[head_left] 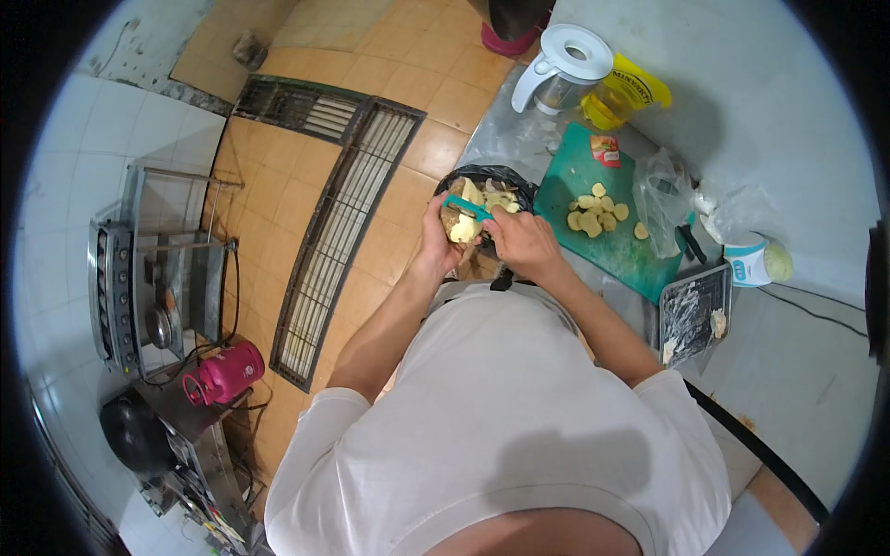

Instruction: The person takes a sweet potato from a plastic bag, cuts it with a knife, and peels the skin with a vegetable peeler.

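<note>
My left hand (434,239) is closed around a partly peeled potato (463,226), pale where bare and brown where skin remains. In my right hand (525,243) is a teal peeler (469,207), its head lying across the potato. Just beyond both hands, a black plastic bag (525,188) hangs with pale peelings in it. To the right lies a green cutting board (559,183) bearing several potato slices (591,223) and a small red packet (605,151).
Along the counter stand a white-lidded jug (574,53), a yellow pouch (629,90), a clear plastic bag (661,199), a metal tray (695,315) and a white tub (747,259). A floor drain grate (342,241), pink gas cylinder (225,372) and stove (115,295) are on the left.
</note>
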Tool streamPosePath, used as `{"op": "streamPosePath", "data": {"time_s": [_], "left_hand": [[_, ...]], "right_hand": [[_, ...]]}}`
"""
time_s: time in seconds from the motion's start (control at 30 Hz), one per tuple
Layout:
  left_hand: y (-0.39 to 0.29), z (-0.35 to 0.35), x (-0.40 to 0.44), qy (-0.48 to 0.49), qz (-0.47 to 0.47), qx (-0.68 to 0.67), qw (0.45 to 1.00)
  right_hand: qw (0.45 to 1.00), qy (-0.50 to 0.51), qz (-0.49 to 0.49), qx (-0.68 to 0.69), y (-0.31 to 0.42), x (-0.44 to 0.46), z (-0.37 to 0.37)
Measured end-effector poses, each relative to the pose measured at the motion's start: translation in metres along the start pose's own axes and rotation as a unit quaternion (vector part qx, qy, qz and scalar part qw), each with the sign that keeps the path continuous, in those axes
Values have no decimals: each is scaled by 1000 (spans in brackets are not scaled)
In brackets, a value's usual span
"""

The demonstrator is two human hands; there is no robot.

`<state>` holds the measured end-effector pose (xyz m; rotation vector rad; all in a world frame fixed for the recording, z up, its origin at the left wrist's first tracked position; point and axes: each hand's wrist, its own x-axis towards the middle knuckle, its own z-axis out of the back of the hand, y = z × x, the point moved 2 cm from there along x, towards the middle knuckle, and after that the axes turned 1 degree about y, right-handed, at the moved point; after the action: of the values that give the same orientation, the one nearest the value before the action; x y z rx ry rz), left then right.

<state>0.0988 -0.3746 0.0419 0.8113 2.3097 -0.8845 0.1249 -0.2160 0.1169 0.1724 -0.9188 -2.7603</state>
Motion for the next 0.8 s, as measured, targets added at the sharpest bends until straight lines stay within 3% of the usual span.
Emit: {"op": "streamPosePath", "data": {"time_s": [0.23,0.47,0.57,0.67,0.7,0.77,0.8], "left_hand": [[17,11,-11,52,37,39,997],[25,30,-16,16,57,26,998],[20,30,-25,36,54,40,997],[14,34,-26,49,45,45,997],[13,36,-26,51,44,45,997],[11,40,-24,52,32,28,998],[11,41,-24,53,26,21,998]], "right_hand": [[998,1,-58,-29,-33,14,-24],[993,47,-109,-12,-54,20,-58],[997,37,-69,14,-79,18,-87],[994,19,-94,45,-93,17,-97],[974,85,-169,128,-97,17,-94],[881,213,-311,286,-96,17,-76],[841,226,-336,359,-92,15,-68]]}}
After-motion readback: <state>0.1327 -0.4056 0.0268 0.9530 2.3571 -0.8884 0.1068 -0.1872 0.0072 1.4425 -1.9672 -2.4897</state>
